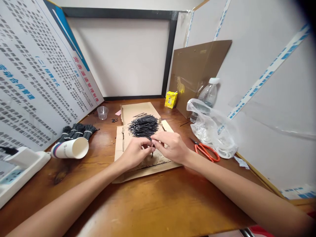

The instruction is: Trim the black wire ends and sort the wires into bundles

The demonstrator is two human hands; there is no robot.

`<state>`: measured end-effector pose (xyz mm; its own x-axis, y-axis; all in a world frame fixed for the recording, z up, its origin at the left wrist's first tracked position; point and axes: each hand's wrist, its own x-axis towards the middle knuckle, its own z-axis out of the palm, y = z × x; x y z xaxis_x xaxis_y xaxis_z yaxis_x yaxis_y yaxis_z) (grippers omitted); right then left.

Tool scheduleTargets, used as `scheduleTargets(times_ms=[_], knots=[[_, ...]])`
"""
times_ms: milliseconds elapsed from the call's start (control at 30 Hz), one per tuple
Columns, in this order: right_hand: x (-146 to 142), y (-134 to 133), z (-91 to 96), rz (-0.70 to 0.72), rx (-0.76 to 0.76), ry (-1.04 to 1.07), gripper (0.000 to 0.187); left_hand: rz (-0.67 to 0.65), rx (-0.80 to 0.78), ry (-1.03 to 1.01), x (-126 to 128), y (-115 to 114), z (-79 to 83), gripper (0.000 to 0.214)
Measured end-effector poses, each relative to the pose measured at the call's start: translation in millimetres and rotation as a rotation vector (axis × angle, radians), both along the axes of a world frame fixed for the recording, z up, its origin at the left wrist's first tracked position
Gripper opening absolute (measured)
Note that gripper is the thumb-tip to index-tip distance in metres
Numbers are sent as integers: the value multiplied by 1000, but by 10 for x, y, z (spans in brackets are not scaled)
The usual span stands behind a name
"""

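A heap of thin black sticks point(143, 126) lies on a flattened cardboard sheet point(128, 113) on the wooden table. My left hand point(135, 153) and my right hand point(170, 146) meet at the near edge of the heap, fingers pinched together on a few black sticks point(152, 148). Both hands rest over the cardboard. Tied bundles of the same black sticks point(77, 130) lie to the left, partly behind a white paper cup point(71, 148) lying on its side.
Orange-handled scissors point(206, 152) and a clear plastic bag point(213, 130) lie to the right, with a plastic bottle point(209, 93) and a brown board point(197, 74) behind. A small clear cup point(102, 112), a yellow packet point(171, 99) and a white power strip point(19, 168) are also there.
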<state>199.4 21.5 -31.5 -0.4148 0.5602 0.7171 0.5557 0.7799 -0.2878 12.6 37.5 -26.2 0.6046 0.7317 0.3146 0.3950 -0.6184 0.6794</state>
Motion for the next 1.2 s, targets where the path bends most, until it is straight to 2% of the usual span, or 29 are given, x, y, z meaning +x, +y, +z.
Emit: scheduleTargets(times_ms=[67,167,267,333,433,533,600,700,867,1033,1100,1200], knots=[[4,3,26,-68,-80,-4,23,22,30,83,-17,13,9,15],[-2,39,73,-88,-287,-40,15,67,112,203,-66,83,11,14],[77,159,109,-202,-387,-332,13,142,202,321,-120,173,-7,17],[250,294,120,-383,-357,-528,18,188,243,398,-137,208,-25,20],[660,525,98,-609,-369,-598,27,234,285,485,-132,213,-46,22],[1028,712,29,-707,-436,-720,30,269,322,529,-122,202,-52,20],[1158,789,-21,-745,-461,-786,31,289,349,539,-131,212,-53,14],[1216,853,-63,-730,-445,-851,34,294,397,538,-162,263,-64,12],[1285,954,-67,-621,-427,-916,31,226,457,526,-190,364,-95,14],[1346,976,44,-567,-403,-902,21,187,479,493,-145,418,-98,19],[1240,894,133,-528,-370,-859,19,171,471,473,-116,453,-107,19],[845,700,215,-415,-305,-778,19,172,447,424,-88,530,-142,16]])
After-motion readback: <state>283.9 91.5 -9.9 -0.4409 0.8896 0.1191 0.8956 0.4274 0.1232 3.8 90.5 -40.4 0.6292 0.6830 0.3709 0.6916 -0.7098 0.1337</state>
